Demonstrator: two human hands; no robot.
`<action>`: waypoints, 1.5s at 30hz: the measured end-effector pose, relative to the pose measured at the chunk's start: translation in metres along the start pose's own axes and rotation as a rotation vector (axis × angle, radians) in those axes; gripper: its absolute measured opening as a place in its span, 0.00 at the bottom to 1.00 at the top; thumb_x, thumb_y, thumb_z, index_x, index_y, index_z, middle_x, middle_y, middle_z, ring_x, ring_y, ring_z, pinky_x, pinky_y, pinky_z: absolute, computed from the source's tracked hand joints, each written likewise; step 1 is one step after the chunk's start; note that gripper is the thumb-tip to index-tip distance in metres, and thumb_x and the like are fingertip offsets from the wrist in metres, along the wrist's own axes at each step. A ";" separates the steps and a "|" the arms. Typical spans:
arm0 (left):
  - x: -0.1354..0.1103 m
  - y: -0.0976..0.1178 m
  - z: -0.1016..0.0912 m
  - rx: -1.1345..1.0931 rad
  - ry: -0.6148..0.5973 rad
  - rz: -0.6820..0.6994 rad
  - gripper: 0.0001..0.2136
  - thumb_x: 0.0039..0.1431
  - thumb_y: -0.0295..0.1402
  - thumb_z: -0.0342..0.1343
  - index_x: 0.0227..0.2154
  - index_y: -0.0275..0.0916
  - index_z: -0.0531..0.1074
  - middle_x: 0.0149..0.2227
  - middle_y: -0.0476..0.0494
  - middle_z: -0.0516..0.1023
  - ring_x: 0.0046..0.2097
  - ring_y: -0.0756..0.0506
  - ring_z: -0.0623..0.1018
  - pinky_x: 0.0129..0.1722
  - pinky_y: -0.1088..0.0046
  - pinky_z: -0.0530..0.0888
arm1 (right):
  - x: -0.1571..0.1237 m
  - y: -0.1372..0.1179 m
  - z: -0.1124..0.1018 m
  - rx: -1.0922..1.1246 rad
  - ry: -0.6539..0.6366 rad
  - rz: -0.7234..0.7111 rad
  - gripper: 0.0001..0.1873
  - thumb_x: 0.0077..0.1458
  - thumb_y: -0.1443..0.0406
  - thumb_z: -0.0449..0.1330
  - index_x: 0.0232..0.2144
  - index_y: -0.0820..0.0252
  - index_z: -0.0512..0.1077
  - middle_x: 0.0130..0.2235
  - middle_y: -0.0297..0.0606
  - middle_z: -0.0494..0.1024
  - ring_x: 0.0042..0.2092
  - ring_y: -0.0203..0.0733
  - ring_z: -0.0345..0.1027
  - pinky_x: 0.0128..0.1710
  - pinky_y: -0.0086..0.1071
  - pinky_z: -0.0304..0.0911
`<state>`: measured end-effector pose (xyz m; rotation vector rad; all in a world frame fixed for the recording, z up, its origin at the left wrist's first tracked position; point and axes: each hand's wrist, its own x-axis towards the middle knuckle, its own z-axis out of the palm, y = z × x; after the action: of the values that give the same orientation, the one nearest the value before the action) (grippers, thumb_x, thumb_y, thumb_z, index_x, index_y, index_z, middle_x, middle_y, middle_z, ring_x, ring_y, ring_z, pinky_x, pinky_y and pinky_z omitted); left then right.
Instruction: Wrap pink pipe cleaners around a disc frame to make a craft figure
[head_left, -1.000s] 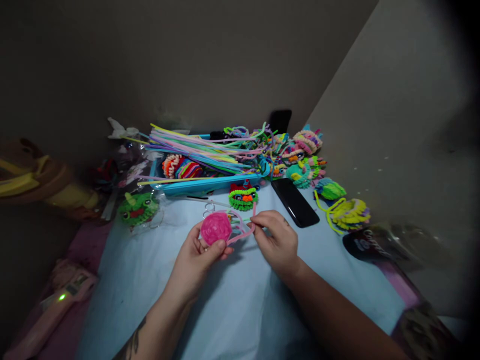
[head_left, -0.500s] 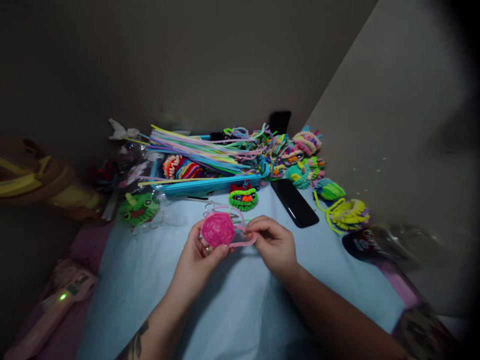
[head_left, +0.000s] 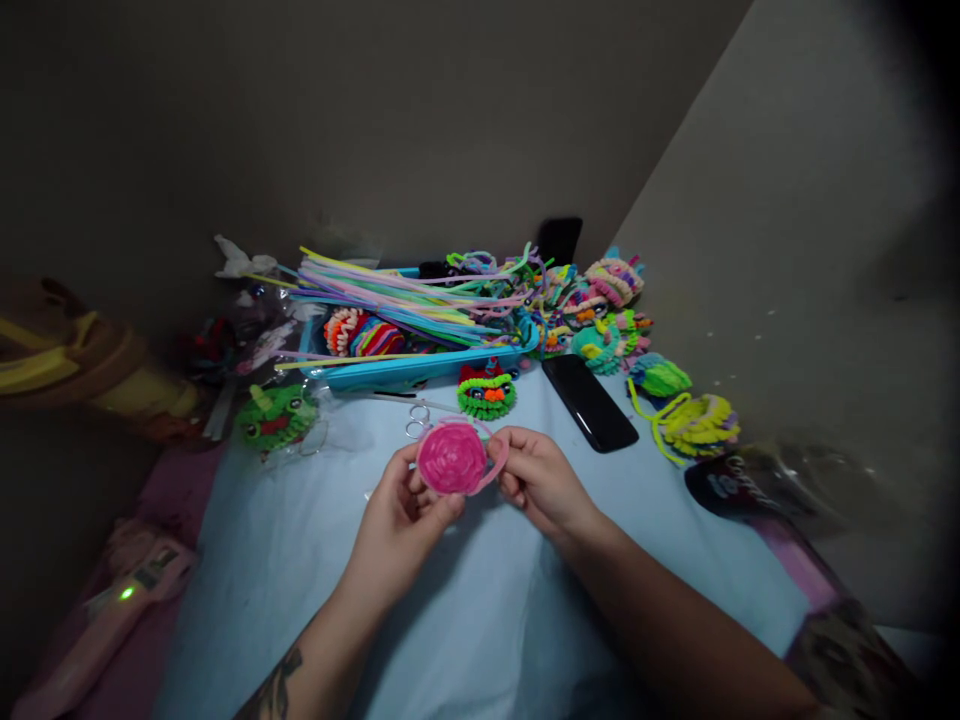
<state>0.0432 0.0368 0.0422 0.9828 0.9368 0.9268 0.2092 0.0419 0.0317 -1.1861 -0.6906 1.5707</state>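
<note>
My left hand [head_left: 397, 525] grips a round pink coil of pipe cleaner [head_left: 451, 457] by its left and lower edge, thumb in front. A lighter pink pipe-cleaner strand [head_left: 495, 474] curves off the coil's right side. Fingers and thumb of my right hand [head_left: 546, 482] pinch that strand. Just behind the coil lie scissors, their handles [head_left: 417, 420] showing and the rest partly covered. A green and red pipe-cleaner figure [head_left: 486, 393] with eyes sits a little farther back.
A blue tray [head_left: 427, 372] at the back holds many coloured pipe cleaners [head_left: 397, 295]. A black phone [head_left: 590, 403] lies to the right, beside several fuzzy figures [head_left: 600, 345]. Left are a bagged green figure [head_left: 277, 418] and a pink hot-glue gun [head_left: 142, 585] with a green light.
The pink coil has shifted slightly right and up, closer to my right hand. The strand's loop now lies tighter along the coil's side, and more of the scissor handles shows.
</note>
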 end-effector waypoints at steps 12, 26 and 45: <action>0.001 0.003 -0.002 0.062 0.109 0.004 0.17 0.49 0.35 0.64 0.40 0.38 0.67 0.31 0.50 0.77 0.30 0.53 0.73 0.29 0.81 0.69 | -0.006 0.002 -0.002 -0.410 0.129 -0.593 0.04 0.51 0.65 0.60 0.26 0.59 0.72 0.30 0.34 0.73 0.34 0.35 0.68 0.34 0.28 0.63; 0.001 -0.001 -0.001 0.076 0.089 0.043 0.16 0.49 0.33 0.63 0.40 0.38 0.67 0.34 0.48 0.78 0.34 0.51 0.75 0.33 0.80 0.70 | -0.004 0.003 0.004 -0.395 0.037 -0.409 0.08 0.51 0.62 0.58 0.24 0.59 0.66 0.25 0.31 0.67 0.27 0.33 0.61 0.27 0.26 0.58; 0.004 -0.004 -0.003 0.040 0.209 0.032 0.15 0.44 0.33 0.65 0.33 0.37 0.67 0.31 0.51 0.76 0.32 0.51 0.74 0.33 0.78 0.69 | -0.004 0.014 0.012 -0.318 -0.099 -0.282 0.10 0.46 0.68 0.62 0.34 0.57 0.68 0.34 0.31 0.73 0.34 0.34 0.67 0.34 0.28 0.62</action>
<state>0.0425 0.0399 0.0365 0.9495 1.1212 1.0554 0.1933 0.0349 0.0256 -1.1828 -1.1541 1.3196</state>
